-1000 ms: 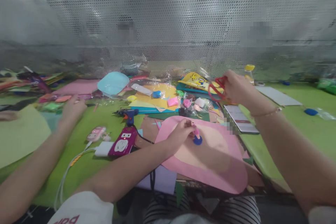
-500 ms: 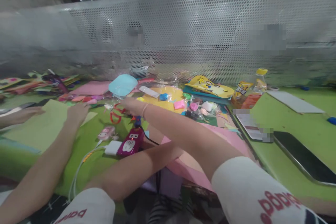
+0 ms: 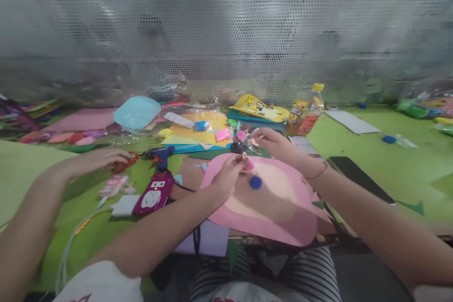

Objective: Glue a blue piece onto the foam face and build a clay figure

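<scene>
My left hand (image 3: 230,166) pinches a small pink piece (image 3: 249,165) over a pink foam sheet (image 3: 283,217) with a peach oval on it. A blue disc (image 3: 255,182) lies on the oval just beside that hand. My right hand (image 3: 274,144), with a bracelet at the wrist, hovers above the sheet's far edge. Its fingers are curled together by small packets of coloured clay (image 3: 241,136); what they hold is hidden. Another person's hand (image 3: 102,158) at the left rests on red scissors (image 3: 122,163).
A blue glue gun (image 3: 161,155), a magenta power strip (image 3: 154,193) and a white charger (image 3: 122,205) lie left of the sheet. Coloured papers, a yellow pouch (image 3: 260,107) and a bottle (image 3: 311,111) sit behind. A dark phone (image 3: 361,184) lies right. A perforated metal screen (image 3: 226,33) closes the back.
My right hand carried the red scissors across to the left, let them go by the other person's hand, and came back to the middle. My left hand stayed at the pink piece.
</scene>
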Demonstrator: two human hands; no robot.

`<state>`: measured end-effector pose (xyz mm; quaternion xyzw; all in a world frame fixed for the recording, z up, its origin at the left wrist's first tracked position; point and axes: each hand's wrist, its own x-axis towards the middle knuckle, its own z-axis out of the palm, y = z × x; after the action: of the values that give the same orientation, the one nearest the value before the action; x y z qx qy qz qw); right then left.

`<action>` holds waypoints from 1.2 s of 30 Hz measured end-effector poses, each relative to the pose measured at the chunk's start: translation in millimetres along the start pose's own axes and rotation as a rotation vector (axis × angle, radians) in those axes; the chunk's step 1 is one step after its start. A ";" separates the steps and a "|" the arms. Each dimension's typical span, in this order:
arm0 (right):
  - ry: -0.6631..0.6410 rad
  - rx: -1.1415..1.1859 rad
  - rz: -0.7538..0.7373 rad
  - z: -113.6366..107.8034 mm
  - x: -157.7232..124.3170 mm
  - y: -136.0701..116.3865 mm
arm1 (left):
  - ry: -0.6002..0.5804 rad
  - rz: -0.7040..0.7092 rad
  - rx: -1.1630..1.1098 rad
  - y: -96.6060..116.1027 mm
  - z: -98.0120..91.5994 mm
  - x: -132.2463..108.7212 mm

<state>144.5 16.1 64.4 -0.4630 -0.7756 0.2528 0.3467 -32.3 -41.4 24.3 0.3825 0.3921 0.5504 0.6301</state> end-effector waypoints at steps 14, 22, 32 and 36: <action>-0.144 -0.461 -0.416 46.4 -59.1 82.4 | -0.015 -0.017 -0.061 -38.3 7.7 29.4; -0.131 -0.319 -0.411 39.8 -14.8 96.6 | -0.053 0.016 0.007 -40.8 1.2 35.4; -0.266 0.268 0.081 31.0 -22.8 55.1 | 0.030 0.070 0.055 -44.1 1.2 39.4; -0.287 0.430 0.134 32.5 -23.2 54.4 | 0.071 0.101 0.149 -45.3 -1.1 41.0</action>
<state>156.7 17.1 -2.1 -0.3885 -0.7129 0.4973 0.3058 -11.9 -5.2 -20.5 0.4276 0.4343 0.5640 0.5572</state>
